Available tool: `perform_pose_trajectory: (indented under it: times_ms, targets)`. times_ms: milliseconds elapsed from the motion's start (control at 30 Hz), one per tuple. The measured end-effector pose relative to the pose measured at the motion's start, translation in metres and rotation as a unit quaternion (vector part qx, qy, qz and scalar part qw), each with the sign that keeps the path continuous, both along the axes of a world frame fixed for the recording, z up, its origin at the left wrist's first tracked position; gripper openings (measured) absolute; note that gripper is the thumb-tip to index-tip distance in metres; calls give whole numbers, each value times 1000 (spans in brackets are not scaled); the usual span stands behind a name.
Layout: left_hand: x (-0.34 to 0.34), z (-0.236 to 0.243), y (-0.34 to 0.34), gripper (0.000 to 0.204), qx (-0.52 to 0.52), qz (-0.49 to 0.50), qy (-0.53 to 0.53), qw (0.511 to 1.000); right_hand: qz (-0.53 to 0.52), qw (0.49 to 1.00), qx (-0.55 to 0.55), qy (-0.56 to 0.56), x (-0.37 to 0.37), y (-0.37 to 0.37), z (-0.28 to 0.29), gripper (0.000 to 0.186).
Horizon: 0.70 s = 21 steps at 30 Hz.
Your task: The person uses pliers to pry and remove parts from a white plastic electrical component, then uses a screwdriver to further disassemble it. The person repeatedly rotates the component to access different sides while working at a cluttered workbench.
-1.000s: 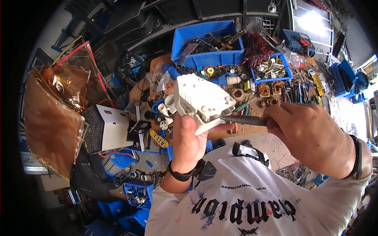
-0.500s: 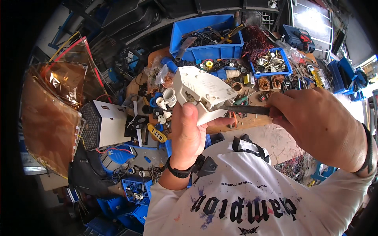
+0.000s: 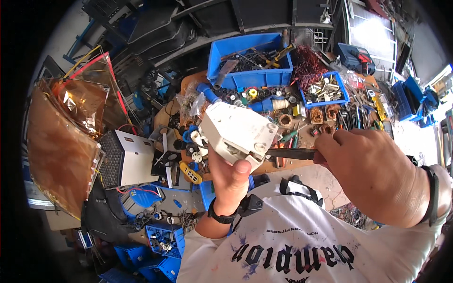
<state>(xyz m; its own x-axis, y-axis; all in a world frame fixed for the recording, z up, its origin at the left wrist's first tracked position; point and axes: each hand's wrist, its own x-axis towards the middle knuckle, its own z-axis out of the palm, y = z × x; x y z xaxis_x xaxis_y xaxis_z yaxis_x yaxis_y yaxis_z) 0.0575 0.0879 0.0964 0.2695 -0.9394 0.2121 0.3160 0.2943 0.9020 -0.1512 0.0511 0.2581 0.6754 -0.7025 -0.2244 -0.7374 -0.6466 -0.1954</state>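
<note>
My left hand (image 3: 226,181) grips a white plastic housing (image 3: 236,127), angular with raised round bosses and an open slot at its lower right, above the bench. My right hand (image 3: 363,172) is closed on a long dark metal tool (image 3: 292,153), a flat bar or blade held level, its tip at the housing's lower right edge. Whether the tip is inside the slot is hard to tell. Behind the housing lie assorted small fittings and a blue plastic fitting (image 3: 207,92).
A cluttered wooden bench (image 3: 299,166) holds a blue tool bin (image 3: 250,75), a shallow blue tray of brass parts (image 3: 323,100) and loose tools. At left stand copper-coloured film panels (image 3: 56,146) and a white-sided box (image 3: 134,160). More blue bins (image 3: 165,240) sit below.
The housing has tilted and sits a little left, with my left thumb now lower along its bottom edge. My right hand and the tool have shifted down, the tip still at the housing.
</note>
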Motion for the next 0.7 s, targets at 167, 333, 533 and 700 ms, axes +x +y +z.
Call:
perform_pose_trajectory:
  times_ms: [167,333,533,700]
  targets:
    - [5,5,1,109,2,7,-5,1000,5,1000,12,-2,-5,-6,5,12]
    - [-3,16,-2,115,3,-29,39,999,28,1000,-5,-11,-4,-6,6,13]
    - [-11,19,-6,119,-9,-23,62,998,12,1000,-6,5,-6,-4,11,12]
    - [-8,17,-3,122,-3,-15,27,1000,28,997,-2,69,2,-5,17,14]
